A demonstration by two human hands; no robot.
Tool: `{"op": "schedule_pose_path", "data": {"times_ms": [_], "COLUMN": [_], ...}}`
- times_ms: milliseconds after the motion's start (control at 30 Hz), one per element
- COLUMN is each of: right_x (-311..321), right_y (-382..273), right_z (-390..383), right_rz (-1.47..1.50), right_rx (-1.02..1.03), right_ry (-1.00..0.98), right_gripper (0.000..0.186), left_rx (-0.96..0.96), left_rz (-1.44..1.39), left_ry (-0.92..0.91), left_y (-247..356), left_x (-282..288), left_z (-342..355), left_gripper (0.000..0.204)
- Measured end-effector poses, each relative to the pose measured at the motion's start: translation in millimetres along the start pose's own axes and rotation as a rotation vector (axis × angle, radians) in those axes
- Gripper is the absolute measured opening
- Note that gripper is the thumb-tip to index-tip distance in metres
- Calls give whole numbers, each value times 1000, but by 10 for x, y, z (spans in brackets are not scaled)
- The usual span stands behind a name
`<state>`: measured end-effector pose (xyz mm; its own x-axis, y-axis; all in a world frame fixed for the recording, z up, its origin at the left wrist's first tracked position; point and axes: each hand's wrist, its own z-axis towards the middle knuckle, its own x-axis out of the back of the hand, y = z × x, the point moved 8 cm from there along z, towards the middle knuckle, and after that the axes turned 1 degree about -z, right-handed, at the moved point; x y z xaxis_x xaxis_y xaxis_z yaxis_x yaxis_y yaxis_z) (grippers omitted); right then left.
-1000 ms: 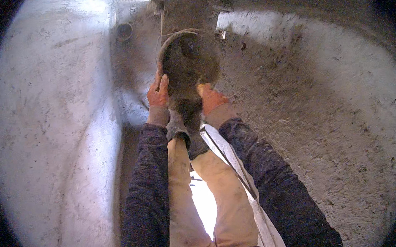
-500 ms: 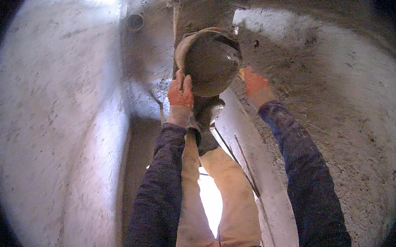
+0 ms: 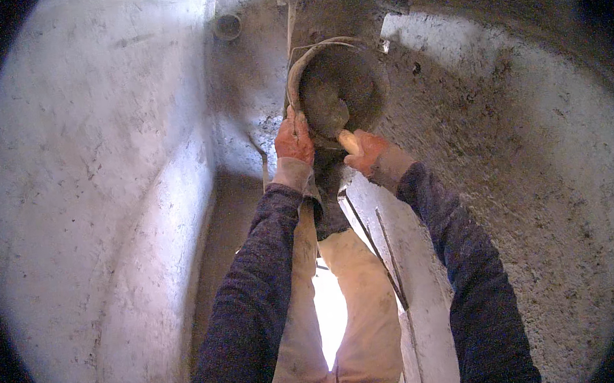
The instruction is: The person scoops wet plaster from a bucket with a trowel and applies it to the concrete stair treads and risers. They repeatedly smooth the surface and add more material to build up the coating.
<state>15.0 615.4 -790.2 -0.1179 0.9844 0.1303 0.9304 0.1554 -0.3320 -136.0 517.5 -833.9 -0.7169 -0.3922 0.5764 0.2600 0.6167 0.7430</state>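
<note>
A round, mortar-stained bucket (image 3: 294, 84) hangs before me with its mouth tilted toward me. My left hand (image 3: 294, 141), in an orange glove, is closed on the left side of its rim. In my gloved right hand (image 3: 370, 153) is a trowel (image 3: 348, 142), gripped by its light wooden handle at the bucket's near edge. Its blade reaches into the bucket, over grey-brown wet mortar (image 3: 321, 104), and blends with it in colour. The bucket's underside is hidden from me.
A dark, dirty plank (image 3: 337, 4) runs away beyond the bucket. Rough, freshly coated wall (image 3: 504, 156) rises on the right and a smoother pale wall (image 3: 106, 170) on the left. A short round pipe end (image 3: 227, 27) shows at the far left. Below are my legs in tan trousers (image 3: 360, 294).
My right hand has moved left from beside the bucket to its near edge, bringing the trowel into its mouth. The left hand keeps its hold on the rim. The view has shifted slightly.
</note>
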Motion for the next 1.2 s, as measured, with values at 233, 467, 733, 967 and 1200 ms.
{"op": "schedule_pose_path", "data": {"times_ms": [233,467,733,967,1200], "right_x": [273,235,174,933,66], "right_y": [57,257,-245,247,188], "right_z": [-750,-348,-621,-723,254], "right_rz": [-166,-233,-378,-503,-267], "right_rx": [253,-236,90,-145,-256], "right_ry": [557,388,296,382,353], "right_gripper": [46,41,26,25,21], "left_rx": [206,334,457,424,132], "left_rz": [-14,-74,-358,-313,-126], "left_ry": [6,-176,-67,36,-12], "left_y": [-55,83,-352,-381,-454], "left_x": [106,-7,-138,-260,-230], "left_z": [228,122,-32,-130,-100], "left_gripper": [47,48,54,56,57]}}
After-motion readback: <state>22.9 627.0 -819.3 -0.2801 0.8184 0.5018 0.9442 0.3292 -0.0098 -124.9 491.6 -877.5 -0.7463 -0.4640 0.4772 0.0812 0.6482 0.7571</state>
